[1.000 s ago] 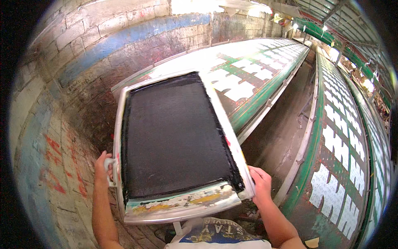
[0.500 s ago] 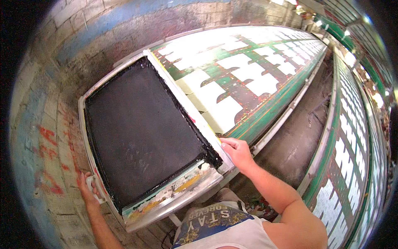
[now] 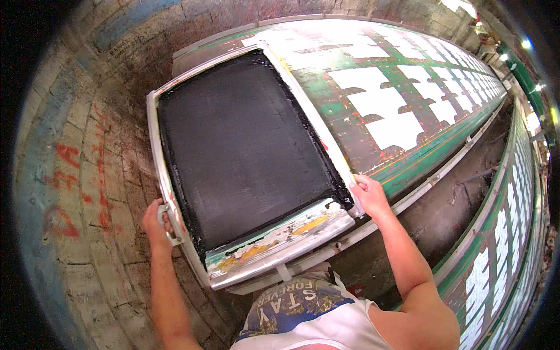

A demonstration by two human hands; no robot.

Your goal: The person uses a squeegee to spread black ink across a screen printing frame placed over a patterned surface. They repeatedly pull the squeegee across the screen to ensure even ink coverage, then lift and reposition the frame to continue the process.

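Note:
A large screen-printing frame with a dark mesh panel lies over the near end of a long green table. Black ink smears edge the mesh, and yellow and white smears mark the near rail. My left hand is wrapped round a pale handle on the frame's left side. At the near right corner, my right hand grips the rail, thumb on top. White cut fabric pieces lie flat in rows beyond the frame. What lies under the frame is hidden.
A block wall with red paint marks runs close along the left and behind the table. A metal rail follows the table's right edge. Across a narrow gap, a second long table carries more white pieces.
The frame has shifted along the table over the nearest white pieces, which stuck out beside it before. A green strip now shows along its far rail. Both hands have kept their grip.

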